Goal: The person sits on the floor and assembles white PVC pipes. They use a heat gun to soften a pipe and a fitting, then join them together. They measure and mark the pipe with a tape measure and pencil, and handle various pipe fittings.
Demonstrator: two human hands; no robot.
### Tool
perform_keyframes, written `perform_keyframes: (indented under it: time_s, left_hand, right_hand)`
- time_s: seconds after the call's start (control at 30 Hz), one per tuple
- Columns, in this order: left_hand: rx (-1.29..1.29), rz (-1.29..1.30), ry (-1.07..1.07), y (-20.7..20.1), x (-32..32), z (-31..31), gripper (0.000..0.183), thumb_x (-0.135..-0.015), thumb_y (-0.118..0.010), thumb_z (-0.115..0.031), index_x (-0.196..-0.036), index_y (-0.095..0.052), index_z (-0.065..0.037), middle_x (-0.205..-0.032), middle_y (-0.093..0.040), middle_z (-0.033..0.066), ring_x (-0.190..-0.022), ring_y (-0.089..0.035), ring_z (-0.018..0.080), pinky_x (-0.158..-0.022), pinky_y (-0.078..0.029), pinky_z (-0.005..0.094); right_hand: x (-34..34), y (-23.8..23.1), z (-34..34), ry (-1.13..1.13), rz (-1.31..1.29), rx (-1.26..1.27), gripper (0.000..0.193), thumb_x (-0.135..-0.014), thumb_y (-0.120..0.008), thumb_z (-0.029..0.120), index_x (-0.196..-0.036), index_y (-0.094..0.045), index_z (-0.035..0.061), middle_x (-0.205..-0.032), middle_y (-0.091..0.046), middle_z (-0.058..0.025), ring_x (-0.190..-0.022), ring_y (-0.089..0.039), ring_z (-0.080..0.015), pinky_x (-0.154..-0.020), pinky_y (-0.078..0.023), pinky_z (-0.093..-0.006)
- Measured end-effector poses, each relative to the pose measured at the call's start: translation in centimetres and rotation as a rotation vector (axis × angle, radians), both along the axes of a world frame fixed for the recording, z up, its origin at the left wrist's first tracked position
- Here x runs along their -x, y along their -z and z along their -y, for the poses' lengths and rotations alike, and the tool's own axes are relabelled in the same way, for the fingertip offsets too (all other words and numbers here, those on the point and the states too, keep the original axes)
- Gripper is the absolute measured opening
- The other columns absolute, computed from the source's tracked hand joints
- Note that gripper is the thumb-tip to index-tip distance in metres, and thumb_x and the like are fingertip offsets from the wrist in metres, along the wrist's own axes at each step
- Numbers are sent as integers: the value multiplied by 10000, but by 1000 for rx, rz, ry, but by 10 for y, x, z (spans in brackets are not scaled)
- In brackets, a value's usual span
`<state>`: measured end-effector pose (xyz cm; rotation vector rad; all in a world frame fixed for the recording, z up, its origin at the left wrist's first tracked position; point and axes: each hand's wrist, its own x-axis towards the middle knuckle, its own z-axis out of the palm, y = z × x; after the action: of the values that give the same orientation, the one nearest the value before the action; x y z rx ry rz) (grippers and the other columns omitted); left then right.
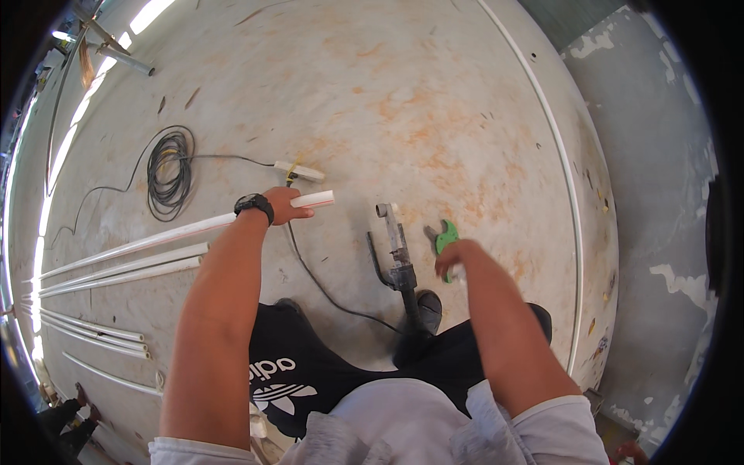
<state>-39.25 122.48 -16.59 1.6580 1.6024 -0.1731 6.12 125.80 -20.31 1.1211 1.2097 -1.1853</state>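
1. White plastic pipe with a thin red stripe (170,235) was in our left hand (284,206), fingers wrapped around it near its open end; its length stretched leftward over the pale, stained floor (310,93).
2. Our blurred right hand (457,257) was at a green-bodied cutter with a grey head (446,233); we could not tell whether it gripped it. A hasty grab could have nicked our fingers.
3. Between our hands was a black-bodied tool with a grey metal tip (403,277). Swinging the pipe rightward could have knocked it, and a hot tip could have burned us.
4. Slim black cable (311,273) ran near our legs; a foot could have snagged it.
5. White lettering and a leaf-shaped emblem marked our black trousers (333,380); we made out no print on the pipe.
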Motion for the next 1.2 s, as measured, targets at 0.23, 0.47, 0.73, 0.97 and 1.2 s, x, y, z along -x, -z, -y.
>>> perform_keyframes:
  time_s: [0.23, 0.47, 0.73, 0.97, 1.2]
  left_hand:
    - [3, 112, 28, -14, -31, -20, 625, -885, -669, -609, -1161, -670, -47, -1088, -701, 182, -1020, -656, 346, -883, -497, 430]
    - [149, -71, 223, 9, -51, -17, 659, -918, -608, -624, -1243, -644, -52, -1107, -707, 172, -1053, -659, 344, -912, -503, 432]
    - [79, -63, -71, 56, -62, -13, 640, -912, -594, -635, -1214, -658, -75, -1140, -701, 159, -1113, -645, 334, -968, -475, 445]
    - [46, -117, -248, 69, -88, 13, 857, -823, -497, -846, -1217, -698, -111, -1177, -711, 149, -1154, -639, 330, -1067, -403, 467]
    - [26, -39, -288, 74, -94, -12, 918, -766, -560, -863, -921, -740, 24, -1007, -718, 237, -983, -679, 370, -879, -513, 459]
  right_hand:
    - [10, -40, -97, 836, -498, -565, 234, -761, -729, 155, -975, -687, 70, -885, -678, -98, -765, -649, -218, -630, -529, -427]
    - [51, 0, -91, 943, -451, -688, 493, -791, -838, 295, -1175, -670, 37, -1097, -696, -126, -905, -690, -254, -708, -575, -389]
    - [51, 70, -40, 1428, -346, -696, 328, -866, -753, 356, -1031, -721, 74, -1008, -698, -88, -918, -649, -232, -682, -551, -394]
    - [66, 92, -37, 1484, -412, -692, 376, -887, -745, 429, -966, -703, 64, -923, -686, -84, -787, -665, -220, -628, -549, -361]
    - [67, 97, -38, 1397, -478, -729, 511, -861, -756, 515, -887, -701, 7, -848, -687, -112, -681, -661, -213, -582, -557, -347]
